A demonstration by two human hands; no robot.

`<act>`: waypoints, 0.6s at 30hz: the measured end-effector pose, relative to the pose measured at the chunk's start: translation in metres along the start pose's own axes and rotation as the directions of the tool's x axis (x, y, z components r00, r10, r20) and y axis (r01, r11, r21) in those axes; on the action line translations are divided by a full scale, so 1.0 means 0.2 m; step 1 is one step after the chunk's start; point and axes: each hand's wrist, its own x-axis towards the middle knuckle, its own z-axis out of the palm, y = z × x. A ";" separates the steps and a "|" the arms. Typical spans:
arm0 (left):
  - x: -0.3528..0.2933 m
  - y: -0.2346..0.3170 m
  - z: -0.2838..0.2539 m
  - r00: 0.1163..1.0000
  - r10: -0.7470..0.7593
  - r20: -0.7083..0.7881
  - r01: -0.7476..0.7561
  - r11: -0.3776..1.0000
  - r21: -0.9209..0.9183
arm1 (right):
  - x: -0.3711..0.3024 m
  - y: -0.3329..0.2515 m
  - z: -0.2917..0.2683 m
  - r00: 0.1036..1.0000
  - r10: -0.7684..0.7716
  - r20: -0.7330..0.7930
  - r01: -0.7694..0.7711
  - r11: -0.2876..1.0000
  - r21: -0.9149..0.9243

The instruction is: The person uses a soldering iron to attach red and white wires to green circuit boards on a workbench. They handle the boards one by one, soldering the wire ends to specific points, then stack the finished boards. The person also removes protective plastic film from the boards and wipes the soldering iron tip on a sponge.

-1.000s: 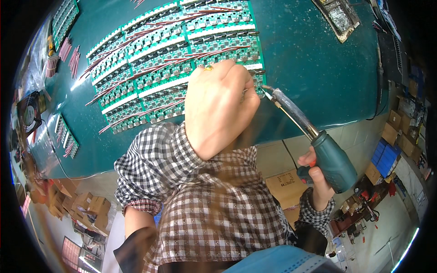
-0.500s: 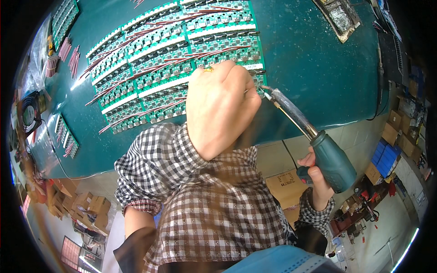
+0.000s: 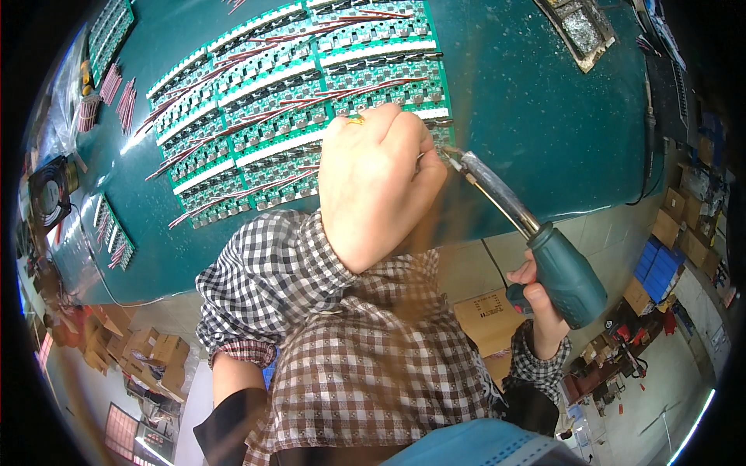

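Observation:
My left hand [image 3: 377,182] is closed, its fingers curled over the right end of the lowest rows of green circuit boards [image 3: 284,140]. Whatever those fingers pinch is hidden beneath the hand. My right hand [image 3: 544,299] grips the dark green handle of a soldering gun [image 3: 571,276]. Its metal barrel points up and left, and the tip ends beside my left fingers at the boards' right edge. I cannot tell whether the tip touches a board. Red and black wires [image 3: 338,93] lie in bundles across the board rows.
At the left lie wire bundles [image 3: 88,113], a small board with wires [image 3: 114,233] and a round black fan [image 3: 53,194]. Another green board [image 3: 110,39] lies at the far left. A metal tray with silvery residue [image 3: 579,31] sits at the far right of the green table [image 3: 536,101].
The soldering gun has shifted very slightly, its tip still beside my left fingers. My left hand has barely moved, and the boards lie as before.

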 end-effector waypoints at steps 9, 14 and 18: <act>0.00 0.01 0.01 1.000 -0.012 -0.009 0.012 1.000 0.009 | 0.01 0.00 -0.01 1.000 -0.003 0.017 0.003 1.000 -0.006; 0.00 0.01 0.00 1.000 -0.012 -0.005 0.012 1.000 0.015 | 0.00 0.07 -0.07 0.995 0.013 0.098 -0.019 0.998 0.057; 0.00 0.01 0.00 1.000 0.002 -0.004 -0.002 1.000 0.008 | -0.01 0.06 -0.05 0.998 0.026 0.060 -0.028 0.999 0.038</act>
